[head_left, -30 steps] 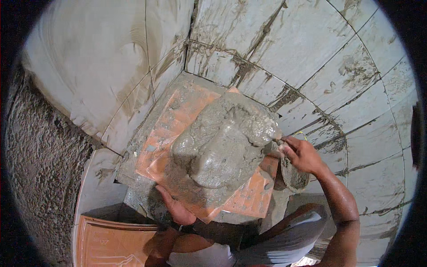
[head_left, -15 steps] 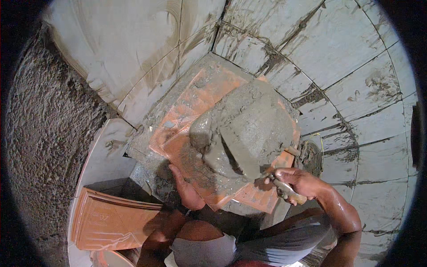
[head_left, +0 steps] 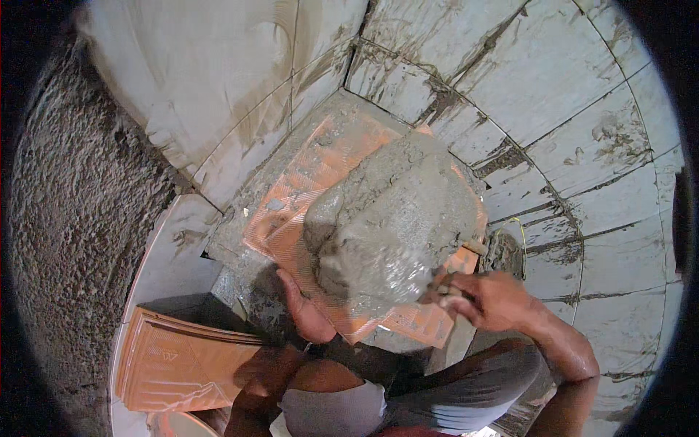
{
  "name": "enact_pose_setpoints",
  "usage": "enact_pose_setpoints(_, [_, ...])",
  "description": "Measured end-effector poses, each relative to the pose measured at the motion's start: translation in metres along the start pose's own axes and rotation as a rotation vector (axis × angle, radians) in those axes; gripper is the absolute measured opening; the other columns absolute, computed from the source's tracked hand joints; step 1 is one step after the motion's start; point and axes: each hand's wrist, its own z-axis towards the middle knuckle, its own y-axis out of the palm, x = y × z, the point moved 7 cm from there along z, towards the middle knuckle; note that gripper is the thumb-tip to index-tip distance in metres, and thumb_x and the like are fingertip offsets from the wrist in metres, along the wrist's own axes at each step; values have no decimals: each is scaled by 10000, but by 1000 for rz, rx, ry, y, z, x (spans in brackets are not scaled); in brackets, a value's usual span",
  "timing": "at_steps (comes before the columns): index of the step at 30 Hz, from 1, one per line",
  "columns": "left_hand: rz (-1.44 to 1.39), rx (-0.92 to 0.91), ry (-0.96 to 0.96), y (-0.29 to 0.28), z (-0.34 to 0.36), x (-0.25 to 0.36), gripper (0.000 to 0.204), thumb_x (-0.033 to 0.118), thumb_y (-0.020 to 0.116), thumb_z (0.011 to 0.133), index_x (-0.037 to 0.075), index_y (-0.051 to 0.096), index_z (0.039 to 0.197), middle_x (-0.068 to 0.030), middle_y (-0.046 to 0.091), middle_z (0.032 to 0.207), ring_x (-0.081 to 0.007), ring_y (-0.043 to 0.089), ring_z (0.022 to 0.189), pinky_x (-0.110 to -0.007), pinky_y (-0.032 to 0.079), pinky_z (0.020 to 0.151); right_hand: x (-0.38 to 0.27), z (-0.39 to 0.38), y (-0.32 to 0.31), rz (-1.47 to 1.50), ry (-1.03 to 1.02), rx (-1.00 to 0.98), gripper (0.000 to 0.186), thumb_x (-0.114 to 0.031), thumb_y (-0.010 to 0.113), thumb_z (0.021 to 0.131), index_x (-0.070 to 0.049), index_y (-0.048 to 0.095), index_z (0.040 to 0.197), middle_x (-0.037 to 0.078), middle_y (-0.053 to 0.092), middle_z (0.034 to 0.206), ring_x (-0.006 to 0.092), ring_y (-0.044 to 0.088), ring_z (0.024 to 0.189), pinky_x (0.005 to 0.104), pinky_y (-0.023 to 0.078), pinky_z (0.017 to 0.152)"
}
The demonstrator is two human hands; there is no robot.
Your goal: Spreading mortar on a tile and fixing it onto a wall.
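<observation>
My right hand (head_left: 491, 298) is closed round the handle of a trowel (head_left: 389, 273); its blade is smeared by motion over a large heap of wet grey mortar (head_left: 415, 189). The mortar sits on orange tiles (head_left: 291, 207) that lie ridged side up and overlap in the corner. My left hand (head_left: 266, 371) is by my left knee (head_left: 328, 375), apart from the mortar; shadow and blur hide its fingers. What looks like my bare foot (head_left: 309, 317) stands at the near left edge of the orange tiles.
More orange tiles (head_left: 182, 364) stand stacked at the lower left. A short rod-like handle (head_left: 475, 246) and a mortar-caked round thing (head_left: 507, 253) are right of the heap. Smeared pale wall tiles (head_left: 582, 160) meet in the corner; rough dark plaster (head_left: 80, 189) covers the left.
The trowel blade, sharp and lying against the mortar before, is now blurred over it. My right hand has turned and shifted slightly right. My left hand has come into view near the knee.
</observation>
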Motion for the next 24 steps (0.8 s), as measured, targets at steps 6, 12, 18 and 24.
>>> enact_pose_setpoints(6, [-87, 197, -42, 25, -11, 7, 525, 473, 445, 1036, 79, 518, 1375, -17, 632, 1226, -186, 595, 1031, -334, 474, 927, 34, -22, -37, -191, 330, 374, 314, -204, 614, 924, -73, 607, 1210, 205, 689, 890, 415, 676, 796, 470, 536, 689])
enact_pose_setpoints(12, [-120, 138, -26, 37, -10, 10, 512, 466, 466, 1030, 79, 542, 1356, -26, 623, 1276, -191, 600, 1067, -327, 476, 940, 11, -24, 8, -47, 35, 183, 442, -388, 592, 948, -132, 566, 1308, 199, 679, 932, 403, 671, 762, 485, 546, 659])
enact_pose_setpoints(18, [-293, -138, -106, 31, -6, 7, 498, 450, 461, 1034, 83, 533, 1364, -39, 618, 1290, -211, 599, 1093, -352, 470, 969, 25, 3, -19, -325, 95, 476, 422, -364, 605, 934, -99, 579, 1262, 185, 685, 1019, 418, 674, 804, 461, 555, 633])
enact_pose_setpoints(24, [110, -96, -15, 21, -3, 9, 729, 632, 403, 985, 118, 349, 1499, -51, 442, 1487, -256, 437, 1346, -447, 335, 1136, 32, 39, -16, 530, 304, 37, 336, -389, 522, 1027, -72, 618, 1086, 21, 577, 727, 112, 532, 574, 296, 450, 526])
